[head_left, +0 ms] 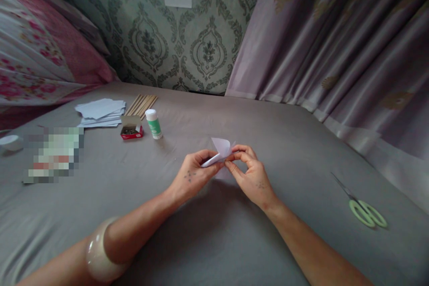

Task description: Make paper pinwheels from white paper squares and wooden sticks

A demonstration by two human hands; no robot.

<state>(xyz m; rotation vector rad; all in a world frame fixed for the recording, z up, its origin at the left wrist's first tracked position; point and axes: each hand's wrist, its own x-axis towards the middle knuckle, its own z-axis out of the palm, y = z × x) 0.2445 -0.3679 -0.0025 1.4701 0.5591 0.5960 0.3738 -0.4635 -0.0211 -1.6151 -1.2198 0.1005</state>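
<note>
**Two-handed hold on folded white paper, supplies grouped to the left**

At far left, a white round object, too indistinct to name, lies near a flat item whose face is blurred out. Next comes a loose stack of white paper sheets, beside a red cardboard box with its flap raised, probably so the small contents can be picked out. A row of thin wooden sticks lies behind the box, side by side, which likely keeps them from scattering. The white-capped glue stick stands upright just right of the box, a stance that makes it easy to grasp.

The left hand grips the narrow folded end between thumb and fingers, seemingly steadying it. The right hand pinches the other side with its fingertips, where finer adjustment seems possible; a flap stands up between them. The green-handled scissors lie well apart at right, handles nearer the person.

Floral fabric bounds the left side, patterned wallpaper the back, and a mauve curtain the right. The broadest room for movement on the grey cloth appears to be between the right hand and the scissors.
</note>
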